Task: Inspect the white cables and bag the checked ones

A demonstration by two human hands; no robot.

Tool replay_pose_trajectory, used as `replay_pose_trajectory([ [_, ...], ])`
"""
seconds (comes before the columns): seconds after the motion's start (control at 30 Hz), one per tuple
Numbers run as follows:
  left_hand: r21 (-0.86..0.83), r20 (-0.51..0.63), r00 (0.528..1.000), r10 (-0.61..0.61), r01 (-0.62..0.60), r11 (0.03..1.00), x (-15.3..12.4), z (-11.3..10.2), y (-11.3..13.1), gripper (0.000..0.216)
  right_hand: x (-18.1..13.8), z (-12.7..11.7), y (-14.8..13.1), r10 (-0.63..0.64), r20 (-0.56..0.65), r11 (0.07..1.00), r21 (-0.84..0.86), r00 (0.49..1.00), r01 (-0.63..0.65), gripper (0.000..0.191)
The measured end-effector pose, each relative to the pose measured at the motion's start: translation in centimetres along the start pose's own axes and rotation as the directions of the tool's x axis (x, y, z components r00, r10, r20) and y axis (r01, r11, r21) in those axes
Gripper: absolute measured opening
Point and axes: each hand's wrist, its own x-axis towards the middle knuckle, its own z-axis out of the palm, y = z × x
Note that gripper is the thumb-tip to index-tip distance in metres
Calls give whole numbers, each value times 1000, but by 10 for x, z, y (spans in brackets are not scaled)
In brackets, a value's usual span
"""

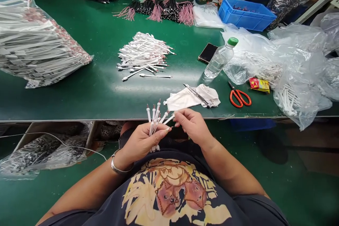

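Observation:
My left hand point(144, 140) is closed around a small bunch of white cable pieces point(154, 116), their reddish tips pointing up and away from me. Close beside it, my right hand point(194, 126) pinches the end of one white piece point(168, 119) between thumb and fingers. Both hands are over my lap, just in front of the table edge. Beyond them, a pile of similar white cable pieces point(145, 51) lies on the green table point(106, 95), with a single piece point(155, 76) apart at its near side.
A white cloth point(180, 99) with tweezers point(197, 95) on it lies ahead. To the right are red-handled scissors point(239, 97), a bottle point(219, 58), a phone point(208, 53) and plastic bags point(299, 53). A large filled bag point(39, 46) is left. Two people are across the table.

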Motion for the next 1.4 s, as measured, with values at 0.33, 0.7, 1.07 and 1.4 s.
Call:
replay_pose_trajectory([
  [0.33,-31,-21,1000,-14,14,999,-1,4,-5,30,-1,10,3,-45,-141,999,21,989,48,27],
  [0.7,-95,-39,998,45,-49,994,1,11,-9,38,2,17,22,-90,-137,980,167,986,112,31],
  [1.07,-117,-87,994,62,-72,991,-13,9,-15,41,-3,27,25,-60,9,945,323,998,54,31],
  [1.4,-168,-80,996,39,-52,984,-26,16,-19,51,-7,31,36,75,140,853,503,987,-136,38],
])
